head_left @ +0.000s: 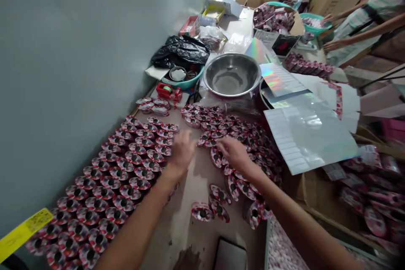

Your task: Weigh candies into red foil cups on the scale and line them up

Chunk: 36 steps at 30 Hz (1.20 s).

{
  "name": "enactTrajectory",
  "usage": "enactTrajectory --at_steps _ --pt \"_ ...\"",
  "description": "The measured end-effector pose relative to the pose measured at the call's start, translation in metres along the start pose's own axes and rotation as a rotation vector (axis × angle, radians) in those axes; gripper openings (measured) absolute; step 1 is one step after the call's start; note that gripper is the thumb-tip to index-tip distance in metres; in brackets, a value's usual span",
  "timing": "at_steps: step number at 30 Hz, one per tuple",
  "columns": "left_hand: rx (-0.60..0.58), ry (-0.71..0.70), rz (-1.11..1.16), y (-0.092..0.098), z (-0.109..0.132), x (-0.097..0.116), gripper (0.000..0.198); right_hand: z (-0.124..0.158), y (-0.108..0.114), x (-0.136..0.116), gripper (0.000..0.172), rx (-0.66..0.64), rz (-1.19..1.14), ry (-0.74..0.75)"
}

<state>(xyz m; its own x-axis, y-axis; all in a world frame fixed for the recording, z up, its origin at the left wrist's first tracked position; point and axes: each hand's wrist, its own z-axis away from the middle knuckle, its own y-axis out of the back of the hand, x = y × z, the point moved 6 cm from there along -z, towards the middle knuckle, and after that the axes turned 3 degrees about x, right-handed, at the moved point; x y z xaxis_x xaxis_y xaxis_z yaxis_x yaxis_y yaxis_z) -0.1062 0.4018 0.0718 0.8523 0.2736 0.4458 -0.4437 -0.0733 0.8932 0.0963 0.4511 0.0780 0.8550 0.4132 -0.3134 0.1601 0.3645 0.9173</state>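
Red-and-white printed discs [201, 211] with dark centres everywhere, and you're right in the thick of them. Your left hand [182, 152] sits at the right-hand edge of the neat rows [120, 173] laid along the grey wall [63, 71], fingers curled down and blurred, so I cannot tell whether it has a disc pinched or is only touching one. Your right hand [233, 152] is palm-down on the loose heap [240, 135] just beside it, fingers bent into the pile; what it grips, if anything, is hidden. Watch that left forearm: it hangs low over the closest rows, and a drag there could, I'd judge, knock the lines crooked. The heap runs up to the shiny sheet [303, 139] and the steel bowl [232, 75]; a careless sweep might push discs under the sheet or off the front of the table [198, 185].
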Motion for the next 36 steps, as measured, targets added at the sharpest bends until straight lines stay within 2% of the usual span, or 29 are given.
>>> enactTrajectory --at_steps 2,4,5,7,10,13,18,24,29,31,34,36 --pt "0.117 0.117 -0.002 0.002 -0.082 -0.012 0.042 -0.066 0.015 0.01 0.043 0.079 0.038 -0.057" --pt "0.153 0.195 0.015 -0.011 -0.14 -0.023 0.049 -0.121 0.019 0.02 0.048 0.131 0.07 -0.118" --pt "0.155 0.217 0.028 -0.02 -0.158 -0.027 0.048 -0.142 0.017 0.023 0.05 0.144 0.081 -0.135" --pt "0.156 0.238 0.054 -0.038 -0.179 -0.033 0.046 -0.171 0.008 0.029 0.056 0.164 0.097 -0.164" --pt "0.195 0.272 0.077 -0.057 -0.184 -0.037 0.048 -0.189 -0.007 0.032 0.066 0.224 0.123 -0.22" --pt "0.213 0.314 0.103 -0.066 -0.188 -0.037 0.057 -0.193 -0.022 0.029 0.076 0.292 0.108 -0.294" --pt "0.19 0.389 0.231 -0.079 -0.196 -0.044 0.063 -0.191 -0.039 0.023 0.075 0.341 0.036 -0.42" --pt "0.117 0.508 0.427 -0.112 -0.174 -0.05 0.047 -0.172 -0.038 0.033 0.058 0.387 -0.055 -0.346" --pt "0.235 0.615 0.529 -0.132 -0.149 -0.044 0.034 -0.163 -0.035 0.042 0.057 0.292 -0.097 -0.226" --pt "0.291 0.639 0.56 -0.135 -0.145 -0.046 0.037 -0.165 -0.031 0.042 0.054 0.271 -0.111 -0.23" --pt "0.314 0.589 0.615 -0.134 -0.148 -0.051 0.05 -0.174 -0.024 0.036 0.051 0.247 -0.133 -0.232" --pt "0.283 0.505 0.661 -0.132 -0.154 -0.055 0.042 -0.183 -0.024 0.027 0.054 0.231 -0.118 -0.197"
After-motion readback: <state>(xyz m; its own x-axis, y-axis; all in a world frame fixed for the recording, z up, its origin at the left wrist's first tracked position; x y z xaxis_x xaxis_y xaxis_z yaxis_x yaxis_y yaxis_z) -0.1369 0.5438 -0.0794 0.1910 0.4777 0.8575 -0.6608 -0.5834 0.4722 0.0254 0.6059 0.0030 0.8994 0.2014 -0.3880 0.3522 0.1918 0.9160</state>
